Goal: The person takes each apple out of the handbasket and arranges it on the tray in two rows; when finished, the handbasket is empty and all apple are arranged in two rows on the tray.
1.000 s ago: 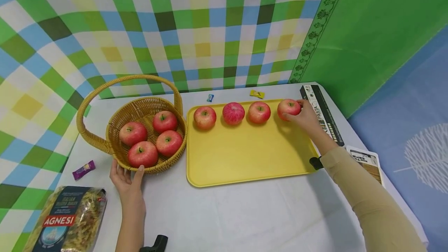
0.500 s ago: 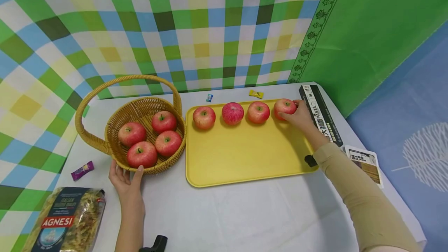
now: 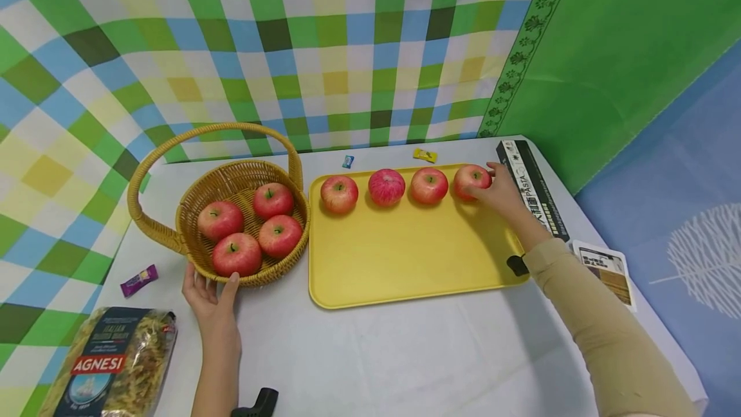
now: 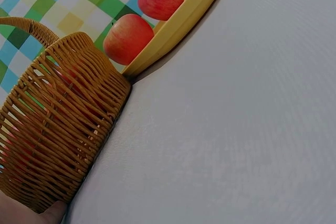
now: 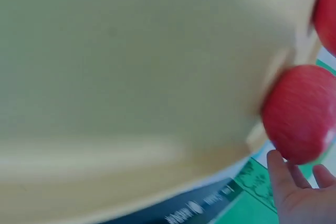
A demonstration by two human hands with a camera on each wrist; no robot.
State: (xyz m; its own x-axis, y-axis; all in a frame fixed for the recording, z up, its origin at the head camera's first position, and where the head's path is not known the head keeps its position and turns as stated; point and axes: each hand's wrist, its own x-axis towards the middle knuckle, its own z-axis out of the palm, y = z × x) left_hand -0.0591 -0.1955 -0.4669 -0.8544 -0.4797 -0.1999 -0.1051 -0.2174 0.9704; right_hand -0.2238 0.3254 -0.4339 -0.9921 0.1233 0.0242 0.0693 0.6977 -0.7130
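fingers (image 3: 489,190) curled around rightmost apple (image 3: 470,180)

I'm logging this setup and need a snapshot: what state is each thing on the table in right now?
Basket: upright, holds four apples, steadied at its near rim.
Tray: flat, four apples in a row along its far edge.
Rightmost apple: on the tray, stem up, touched by the right hand.
Left hand: rests against the basket.
Pasta bag: lying flat, sealed.
Pasta box: lying flat.
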